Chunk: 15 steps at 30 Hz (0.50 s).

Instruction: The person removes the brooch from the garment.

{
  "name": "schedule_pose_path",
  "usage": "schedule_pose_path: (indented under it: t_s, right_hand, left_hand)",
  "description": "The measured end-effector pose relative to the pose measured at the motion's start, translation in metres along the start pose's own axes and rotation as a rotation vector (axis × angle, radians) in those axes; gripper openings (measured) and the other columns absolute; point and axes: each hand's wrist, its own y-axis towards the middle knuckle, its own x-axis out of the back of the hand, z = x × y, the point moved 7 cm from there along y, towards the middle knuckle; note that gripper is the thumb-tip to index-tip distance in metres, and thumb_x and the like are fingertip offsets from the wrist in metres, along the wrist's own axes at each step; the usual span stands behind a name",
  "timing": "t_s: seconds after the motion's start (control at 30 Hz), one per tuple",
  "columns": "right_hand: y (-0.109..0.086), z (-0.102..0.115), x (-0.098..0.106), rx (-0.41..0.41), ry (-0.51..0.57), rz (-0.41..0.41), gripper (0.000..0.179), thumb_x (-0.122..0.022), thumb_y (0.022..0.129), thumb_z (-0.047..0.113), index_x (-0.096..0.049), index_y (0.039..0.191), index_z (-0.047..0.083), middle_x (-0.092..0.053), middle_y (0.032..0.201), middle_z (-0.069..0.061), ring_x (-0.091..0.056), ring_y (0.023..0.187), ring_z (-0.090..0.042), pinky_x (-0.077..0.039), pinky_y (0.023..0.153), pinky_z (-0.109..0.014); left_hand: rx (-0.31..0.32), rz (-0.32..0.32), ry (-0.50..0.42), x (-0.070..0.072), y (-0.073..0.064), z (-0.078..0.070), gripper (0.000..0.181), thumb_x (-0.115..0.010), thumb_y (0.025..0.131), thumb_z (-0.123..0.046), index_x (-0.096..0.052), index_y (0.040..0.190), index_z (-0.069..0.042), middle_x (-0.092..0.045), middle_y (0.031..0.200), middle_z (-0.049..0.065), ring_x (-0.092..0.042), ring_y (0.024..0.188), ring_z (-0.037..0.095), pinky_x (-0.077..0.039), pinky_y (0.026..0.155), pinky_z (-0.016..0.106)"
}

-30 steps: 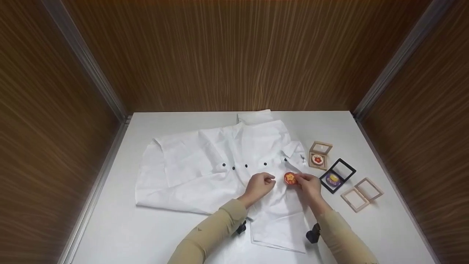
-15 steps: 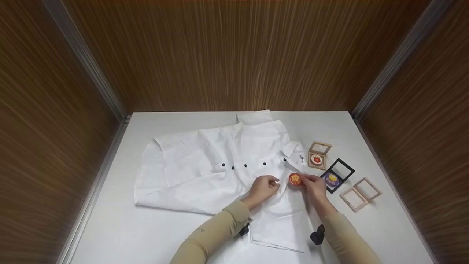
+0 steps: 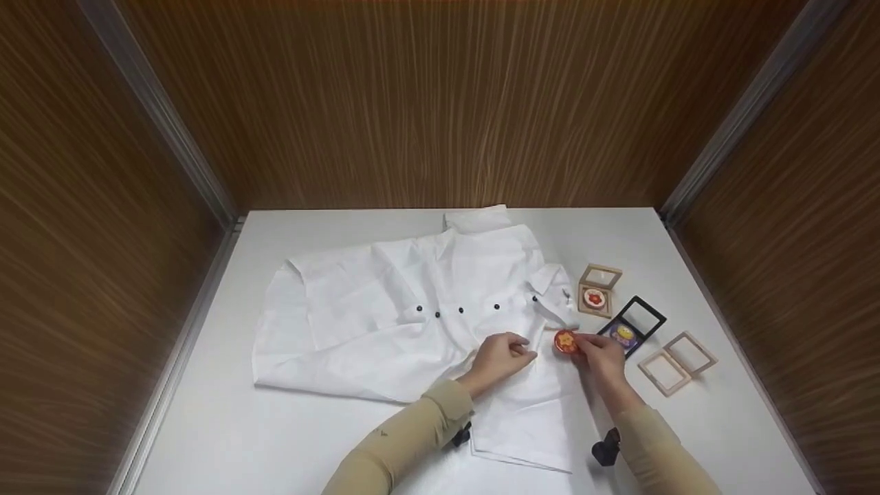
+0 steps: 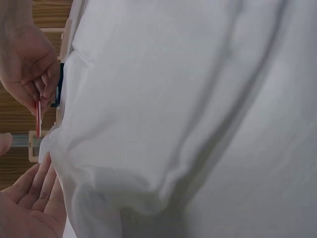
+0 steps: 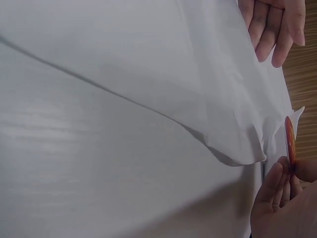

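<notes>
My right hand [image 3: 603, 359] pinches a round red badge with a yellow flower [image 3: 566, 342] by its edge. The badge appears edge-on in the right wrist view, a thin orange-red disc [image 5: 290, 141] between thumb and fingers. Under both hands a white buttoned shirt [image 3: 385, 295] is spread on the table, somewhat rumpled, with a row of dark buttons across it. My left hand [image 3: 496, 362] rests at the shirt left of the badge. Its fingers [image 4: 42, 191] are nearly straight along the cloth, and the thumb stands apart from them.
Three flip cases lie on the right of the white table [image 3: 206, 440]. The wooden-coloured case [image 3: 595, 300] holds a white and red flower badge, the black case [image 3: 631, 326] a purple and yellow one. A pale case [image 3: 665, 373] shows no badge. Wood-grain panels [image 3: 440, 103] surround the table.
My right hand has moved right and slightly toward me with the badge. The left hand has shifted the same way, its fingers loosening. The shirt's edge beside the badge has shifted a little.
</notes>
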Motion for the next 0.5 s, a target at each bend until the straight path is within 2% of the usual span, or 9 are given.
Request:
schedule_pose_path:
  t_s: [0.13,0.3,0.5]
  right_hand:
    - [-0.004,-0.004,0.006,-0.016,0.024,-0.01,0.032,-0.065,0.103,0.004,-0.064,0.123,-0.021,-0.068,0.077,0.011,-0.065,0.068,0.004,-0.058,0.068,-0.013]
    - [-0.007,-0.005,0.013,-0.014,0.032,-0.029,0.031,-0.065,0.103,0.002,-0.064,0.123,-0.022,-0.069,0.078,0.012,-0.065,0.07,0.004,-0.057,0.07,-0.012]
    - [-0.008,-0.006,0.025,-0.002,-0.076,-0.051,0.036,-0.066,0.103,0.008,-0.064,0.126,-0.02,-0.073,0.085,0.009,-0.061,0.075,0.008,-0.053,0.07,-0.009]
  left_hand:
    - [-0.003,0.011,-0.004,-0.005,-0.003,0.001,0.03,-0.081,0.091,-0.019,-0.078,0.114,0.001,-0.083,0.096,0.01,-0.079,0.085,0.014,-0.057,0.077,0.013]
    - [-0.038,0.031,0.017,-0.01,-0.004,-0.003,0.029,-0.081,0.091,-0.018,-0.078,0.114,0.001,-0.083,0.095,0.008,-0.079,0.083,0.011,-0.056,0.076,0.01]
    - [-0.07,0.041,0.056,-0.014,-0.002,-0.009,0.029,-0.081,0.09,-0.018,-0.079,0.113,0.0,-0.083,0.091,0.005,-0.077,0.079,0.005,-0.053,0.072,0.007]
